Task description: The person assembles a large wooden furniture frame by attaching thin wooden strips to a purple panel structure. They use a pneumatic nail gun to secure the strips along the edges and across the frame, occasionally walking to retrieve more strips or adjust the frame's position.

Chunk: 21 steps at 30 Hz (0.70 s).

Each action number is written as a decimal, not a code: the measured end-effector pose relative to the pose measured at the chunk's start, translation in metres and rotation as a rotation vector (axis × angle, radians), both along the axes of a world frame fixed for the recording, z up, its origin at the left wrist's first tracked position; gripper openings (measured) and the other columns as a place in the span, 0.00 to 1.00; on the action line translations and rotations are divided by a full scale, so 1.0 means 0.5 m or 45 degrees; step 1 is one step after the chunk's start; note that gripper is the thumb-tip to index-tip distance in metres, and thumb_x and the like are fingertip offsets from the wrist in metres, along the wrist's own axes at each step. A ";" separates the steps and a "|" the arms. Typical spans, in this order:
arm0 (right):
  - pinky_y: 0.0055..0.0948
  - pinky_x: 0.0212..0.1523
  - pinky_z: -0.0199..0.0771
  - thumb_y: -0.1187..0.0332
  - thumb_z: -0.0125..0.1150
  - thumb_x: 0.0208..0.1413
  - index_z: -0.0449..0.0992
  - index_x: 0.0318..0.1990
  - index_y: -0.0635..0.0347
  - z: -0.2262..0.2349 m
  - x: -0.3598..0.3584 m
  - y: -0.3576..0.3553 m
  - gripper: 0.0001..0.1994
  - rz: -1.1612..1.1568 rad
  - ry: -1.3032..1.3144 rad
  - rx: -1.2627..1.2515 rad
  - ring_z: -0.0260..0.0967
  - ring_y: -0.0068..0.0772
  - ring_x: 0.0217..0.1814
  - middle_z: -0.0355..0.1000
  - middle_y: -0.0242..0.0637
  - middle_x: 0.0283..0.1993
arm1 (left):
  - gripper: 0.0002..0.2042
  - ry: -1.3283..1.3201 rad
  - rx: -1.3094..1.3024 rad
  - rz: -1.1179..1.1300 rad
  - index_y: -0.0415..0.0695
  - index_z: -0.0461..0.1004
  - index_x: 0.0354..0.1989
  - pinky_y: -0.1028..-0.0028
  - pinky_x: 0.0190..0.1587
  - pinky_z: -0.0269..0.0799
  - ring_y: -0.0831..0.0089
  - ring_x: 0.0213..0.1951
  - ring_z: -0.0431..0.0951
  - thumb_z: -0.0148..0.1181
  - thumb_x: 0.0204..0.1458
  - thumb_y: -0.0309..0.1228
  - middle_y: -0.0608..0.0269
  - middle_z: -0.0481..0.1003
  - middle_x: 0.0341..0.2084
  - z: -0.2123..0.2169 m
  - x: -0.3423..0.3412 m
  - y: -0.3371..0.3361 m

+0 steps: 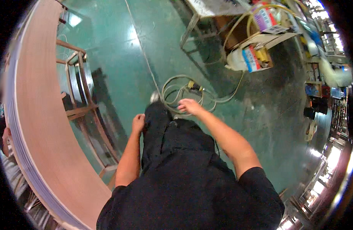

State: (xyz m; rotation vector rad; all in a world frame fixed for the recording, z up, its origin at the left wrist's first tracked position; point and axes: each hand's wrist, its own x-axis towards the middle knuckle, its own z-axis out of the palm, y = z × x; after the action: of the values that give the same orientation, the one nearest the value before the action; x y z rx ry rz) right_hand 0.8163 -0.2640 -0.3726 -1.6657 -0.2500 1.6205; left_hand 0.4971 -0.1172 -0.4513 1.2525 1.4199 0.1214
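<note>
I look straight down my black shirt and dark trousers at a green floor. My left hand [138,123] hangs by my left thigh, fingers curled into a loose fist, holding nothing I can see. My right hand [188,105] swings out in front of my right thigh, fingers loosely bent and empty, above a coil of pale cable [180,94] with a yellow plug [194,85] lying on the floor. One grey shoe tip [155,96] shows beyond my knee.
A tall stack of thin reddish-brown boards [42,126] curves along my left, with a wooden frame rack [82,82] beside it. Ahead right stand a metal table [201,11] and shelves with boxes and a white jug [253,53]. Another person's hand [6,136] shows at far left.
</note>
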 end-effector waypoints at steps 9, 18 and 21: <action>0.48 0.52 0.74 0.59 0.52 0.58 0.82 0.38 0.58 -0.513 0.109 -0.206 0.15 0.660 -0.442 -0.658 0.74 0.59 0.50 0.77 0.53 0.46 | 0.12 0.379 -0.503 -0.139 0.47 0.77 0.44 0.70 0.36 0.70 0.75 0.35 0.75 0.54 0.64 0.41 0.68 0.77 0.34 -0.313 0.028 0.196; 0.47 0.70 0.64 0.63 0.59 0.55 0.67 0.66 0.61 -1.120 0.180 -0.152 0.30 0.758 -0.580 -1.052 0.63 0.57 0.70 0.64 0.53 0.70 | 0.12 0.302 -0.628 0.189 0.46 0.74 0.46 0.70 0.49 0.69 0.77 0.44 0.74 0.51 0.69 0.40 0.70 0.76 0.38 -0.552 0.131 0.317; 0.44 0.70 0.60 0.64 0.63 0.54 0.63 0.70 0.62 -1.334 0.300 -0.153 0.34 1.083 -1.156 -0.974 0.59 0.53 0.73 0.64 0.54 0.70 | 0.13 0.321 -0.704 0.034 0.43 0.74 0.50 0.71 0.50 0.70 0.77 0.44 0.74 0.52 0.69 0.38 0.69 0.76 0.41 -0.683 -0.001 0.268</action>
State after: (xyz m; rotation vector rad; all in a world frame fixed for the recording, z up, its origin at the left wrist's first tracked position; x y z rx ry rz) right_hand 0.9664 -0.3406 -1.0394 -3.1456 -0.9881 1.4399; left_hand 0.4968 0.0168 -0.7927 0.8070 1.5454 -0.4008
